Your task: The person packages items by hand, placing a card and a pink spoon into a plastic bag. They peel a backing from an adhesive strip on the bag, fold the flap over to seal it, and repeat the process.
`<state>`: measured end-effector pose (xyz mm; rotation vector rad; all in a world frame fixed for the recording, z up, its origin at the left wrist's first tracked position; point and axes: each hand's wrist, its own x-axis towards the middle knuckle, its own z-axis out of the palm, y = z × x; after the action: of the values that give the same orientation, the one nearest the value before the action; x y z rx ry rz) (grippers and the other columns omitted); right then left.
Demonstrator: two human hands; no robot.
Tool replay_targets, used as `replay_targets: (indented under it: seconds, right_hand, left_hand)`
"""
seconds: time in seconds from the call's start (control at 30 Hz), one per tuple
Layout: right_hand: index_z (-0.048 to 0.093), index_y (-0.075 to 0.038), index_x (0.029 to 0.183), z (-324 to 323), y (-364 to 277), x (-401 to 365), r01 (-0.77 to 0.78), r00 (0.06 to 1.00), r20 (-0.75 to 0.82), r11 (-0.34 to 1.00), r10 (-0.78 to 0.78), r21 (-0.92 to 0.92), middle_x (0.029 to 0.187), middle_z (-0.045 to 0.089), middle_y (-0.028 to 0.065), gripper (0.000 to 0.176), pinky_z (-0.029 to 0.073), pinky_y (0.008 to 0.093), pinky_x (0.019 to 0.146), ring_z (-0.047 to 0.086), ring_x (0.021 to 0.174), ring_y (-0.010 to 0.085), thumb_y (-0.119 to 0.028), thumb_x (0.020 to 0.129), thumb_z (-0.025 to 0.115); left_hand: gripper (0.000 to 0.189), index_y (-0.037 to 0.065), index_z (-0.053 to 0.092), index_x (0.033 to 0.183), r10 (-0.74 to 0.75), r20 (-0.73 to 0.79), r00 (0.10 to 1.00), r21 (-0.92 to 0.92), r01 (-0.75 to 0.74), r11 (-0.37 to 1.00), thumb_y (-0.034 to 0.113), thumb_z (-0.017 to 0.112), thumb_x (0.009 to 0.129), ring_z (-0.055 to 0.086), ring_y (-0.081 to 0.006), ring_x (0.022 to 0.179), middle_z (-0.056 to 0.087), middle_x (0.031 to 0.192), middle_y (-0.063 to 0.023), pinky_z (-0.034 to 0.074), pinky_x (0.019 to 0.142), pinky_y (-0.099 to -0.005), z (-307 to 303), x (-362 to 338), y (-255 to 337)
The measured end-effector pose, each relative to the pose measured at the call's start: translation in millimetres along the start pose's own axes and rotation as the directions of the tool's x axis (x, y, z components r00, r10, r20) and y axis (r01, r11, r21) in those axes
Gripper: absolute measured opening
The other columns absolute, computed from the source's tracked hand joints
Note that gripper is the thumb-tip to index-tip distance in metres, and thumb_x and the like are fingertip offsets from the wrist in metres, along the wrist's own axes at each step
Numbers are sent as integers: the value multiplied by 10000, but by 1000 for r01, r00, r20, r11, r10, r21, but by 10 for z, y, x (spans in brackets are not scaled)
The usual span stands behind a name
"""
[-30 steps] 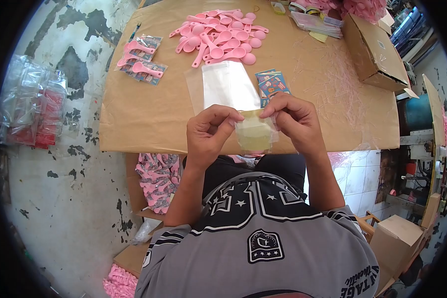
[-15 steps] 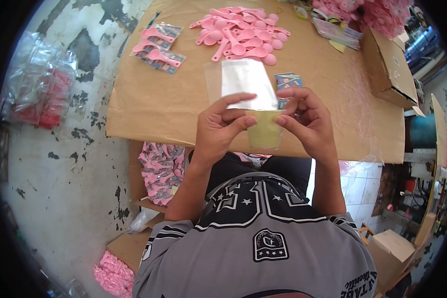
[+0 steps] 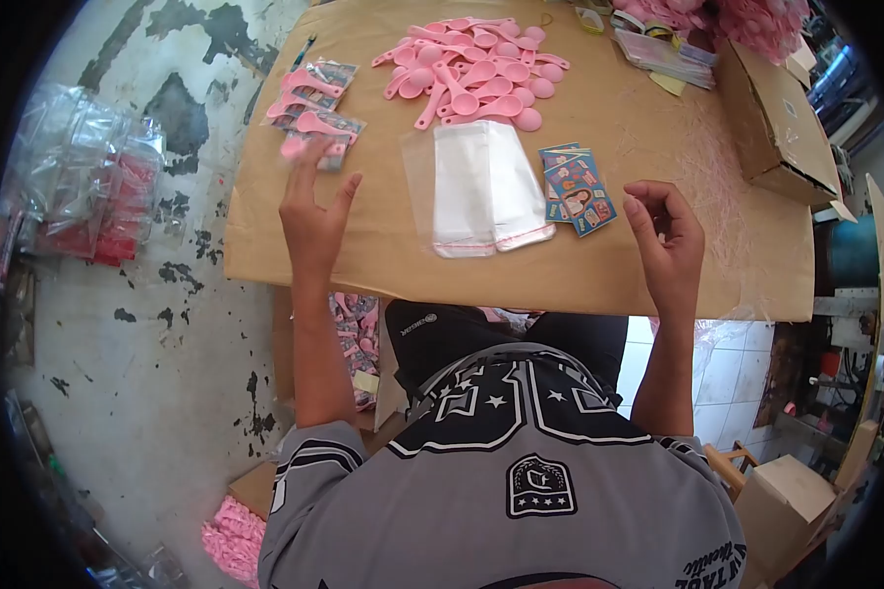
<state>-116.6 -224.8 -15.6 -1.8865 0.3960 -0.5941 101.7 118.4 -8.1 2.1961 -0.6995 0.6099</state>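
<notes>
My left hand (image 3: 314,214) reaches to the table's left part, thumb and fingers apart, its fingertips at a blurred pink spoon (image 3: 295,147) on a printed packet. More packets with pink spoons (image 3: 314,83) lie just beyond. My right hand (image 3: 670,236) hovers at the right with loosely curled fingers and nothing visible in it. Between the hands lie clear plastic bags (image 3: 465,187) with a red line along the near edge. Beside them are blue printed cards (image 3: 581,194), left of my right hand. A pile of loose pink spoons (image 3: 476,74) lies behind the bags.
The brown-covered table (image 3: 403,270) has a cardboard box (image 3: 776,128) at its right edge. Clear containers (image 3: 663,61) and pink items (image 3: 761,27) are at the back right. A box of pink packets (image 3: 354,329) stands below the front edge. Plastic bags (image 3: 88,177) hang at far left.
My hands have parted from the yellowish bag they held over the table. The left moved to the packets, where another spoon packet now shows; the right moved right, uncovering the cards.
</notes>
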Motion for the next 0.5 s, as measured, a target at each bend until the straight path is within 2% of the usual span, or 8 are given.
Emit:
replay_targets:
  seconds: [0.03,0.07,0.17,0.2,0.27,0.37,0.47,0.5]
  right_hand:
    - [679,-4,1151,14,14,4,6,1000,-20,997,-8,-75,967,703,41,271,480,263,740,613,799,94,-174,959,768]
    - [681,-8,1148,55,13,13,9,999,-39,988,-15,-152,953,695,49,292,478,277,729,603,786,110,-190,943,781]
    - [686,-12,1113,192,52,22,39,995,-69,932,-68,-359,930,673,74,315,483,306,714,599,788,156,-209,902,810]
    - [687,-11,1097,231,78,37,60,993,-69,906,-97,-419,926,666,82,317,486,314,712,601,796,170,-211,889,819]
    - [684,-10,1069,299,135,63,26,998,-36,915,-44,-402,917,671,85,320,490,329,701,597,782,172,-237,891,823]
    - [677,0,1019,344,116,106,-88,996,-25,948,85,-305,886,664,88,327,488,330,688,589,757,169,-267,901,824]
    - [687,18,985,321,200,155,-168,986,-33,967,165,-193,866,654,83,329,477,319,673,579,745,151,-277,917,815]
    - [693,24,978,324,200,166,-186,982,-42,970,182,-158,862,651,80,329,473,315,667,575,744,143,-278,923,812]
  left_hand:
    - [277,7,713,1163,-100,37,994,-28,101,994,188,764,960,685,-241,1154,736,1224,-136,517,971,-388,59,-90,3]
    - [365,0,707,1114,-210,48,977,-42,212,976,327,762,962,664,-270,978,719,1071,-125,509,869,-400,137,-175,45]
    - [400,-9,672,1012,-327,289,900,216,272,938,382,742,969,608,-305,887,648,947,-130,487,825,-439,359,-316,184]
    - [411,-11,655,978,-273,280,920,247,205,947,392,737,970,592,-309,875,624,926,-131,482,820,-439,416,-358,266]
    - [443,-15,621,911,-160,261,952,320,71,945,411,726,974,561,-318,850,574,883,-133,471,811,-441,471,-402,397]
    - [420,-12,593,897,-148,299,943,205,87,975,375,739,968,550,-336,859,562,893,-140,469,829,-444,494,-416,328]
    - [343,-8,602,934,-191,309,931,88,172,981,302,744,971,584,-275,846,596,909,-125,477,794,-403,493,-441,171]
    - [305,-7,604,954,-291,335,896,30,298,954,261,749,965,593,-247,841,608,913,-112,482,780,-381,449,-418,184]
